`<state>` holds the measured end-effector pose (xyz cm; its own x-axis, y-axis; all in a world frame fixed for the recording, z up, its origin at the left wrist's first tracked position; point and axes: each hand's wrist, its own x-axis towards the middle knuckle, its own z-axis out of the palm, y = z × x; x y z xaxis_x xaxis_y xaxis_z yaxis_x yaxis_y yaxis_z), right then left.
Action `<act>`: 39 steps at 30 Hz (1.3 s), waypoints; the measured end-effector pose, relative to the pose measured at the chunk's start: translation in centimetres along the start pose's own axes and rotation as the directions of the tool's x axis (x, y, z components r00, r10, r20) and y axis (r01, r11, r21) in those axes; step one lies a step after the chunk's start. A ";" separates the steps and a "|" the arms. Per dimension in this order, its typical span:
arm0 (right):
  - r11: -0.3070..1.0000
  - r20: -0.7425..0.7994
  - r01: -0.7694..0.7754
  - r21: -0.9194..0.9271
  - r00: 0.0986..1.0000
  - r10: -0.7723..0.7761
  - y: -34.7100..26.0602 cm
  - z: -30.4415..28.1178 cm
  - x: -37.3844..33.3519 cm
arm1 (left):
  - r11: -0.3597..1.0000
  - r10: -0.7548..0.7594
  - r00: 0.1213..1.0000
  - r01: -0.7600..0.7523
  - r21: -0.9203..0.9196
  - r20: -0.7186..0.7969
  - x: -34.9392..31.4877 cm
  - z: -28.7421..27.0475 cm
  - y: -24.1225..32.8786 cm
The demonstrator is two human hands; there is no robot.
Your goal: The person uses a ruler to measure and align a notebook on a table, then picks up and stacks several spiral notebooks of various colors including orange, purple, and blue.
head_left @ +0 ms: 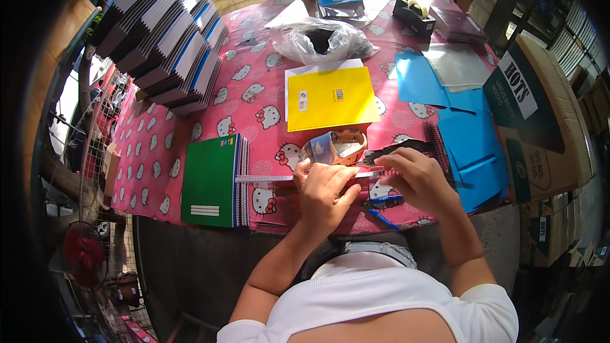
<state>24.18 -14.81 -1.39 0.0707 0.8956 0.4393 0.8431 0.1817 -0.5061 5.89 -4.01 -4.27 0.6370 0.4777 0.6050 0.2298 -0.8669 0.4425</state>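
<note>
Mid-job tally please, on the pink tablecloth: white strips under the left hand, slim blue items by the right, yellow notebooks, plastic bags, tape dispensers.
White strip: 1
Slim blue items: 2
Yellow notebook: 1
Plastic bag: 1
Tape dispenser: 1
Total: 6

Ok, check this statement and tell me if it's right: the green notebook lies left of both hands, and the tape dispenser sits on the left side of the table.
Not quite: the head view shows the tape dispenser on the right side of the table. The green notebook does lie left of both the left hand and right hand.
</note>
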 end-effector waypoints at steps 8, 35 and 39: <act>0.995 -0.075 -0.067 -0.069 0.995 0.062 -1.2 1.1 0.4 | 1.000 -0.001 0.999 0.002 0.010 -0.037 0.1 0.3 0.0; 0.303 0.117 -0.118 0.946 0.993 0.022 8.0 3.8 3.1 | 0.999 -0.044 0.993 0.045 0.001 -0.113 -1.0 -0.7 -0.9; 0.946 0.193 -0.217 0.239 0.966 0.172 8.5 2.5 2.8 | 0.999 -0.038 0.994 0.038 -0.003 -0.098 -0.4 -0.8 -0.9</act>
<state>30.20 -9.77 -6.30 0.1104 0.9749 0.1935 0.6552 0.0750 -0.7517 4.83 -3.33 -4.36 0.5528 0.5217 0.6498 0.2512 -0.8478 0.4670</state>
